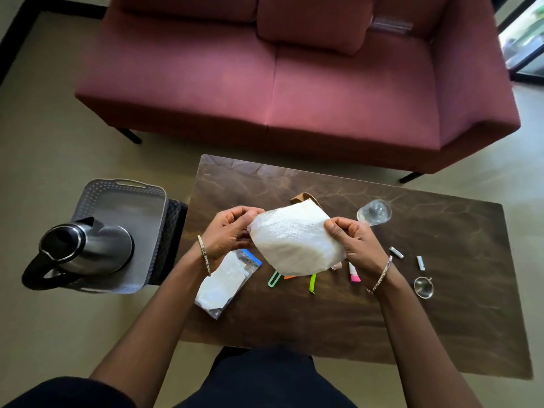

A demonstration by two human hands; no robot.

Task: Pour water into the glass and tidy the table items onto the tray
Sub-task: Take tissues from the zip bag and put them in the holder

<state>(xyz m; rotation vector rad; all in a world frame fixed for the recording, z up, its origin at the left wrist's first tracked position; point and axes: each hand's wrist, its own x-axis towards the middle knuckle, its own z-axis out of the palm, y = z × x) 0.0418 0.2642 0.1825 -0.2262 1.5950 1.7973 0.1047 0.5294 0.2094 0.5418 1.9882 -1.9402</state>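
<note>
Above the dark wooden table I hold a white paper napkin spread between both hands. My left hand pinches its left edge and my right hand pinches its right edge. A clear glass stands on the table just beyond my right hand. A steel kettle with a black handle sits on the grey tray, which rests on a dark stool left of the table.
A plastic packet of tissues lies under my left wrist. Green clips, a pink-capped tube, two small white tubes and a small metal funnel lie scattered on the table. A red sofa stands behind it.
</note>
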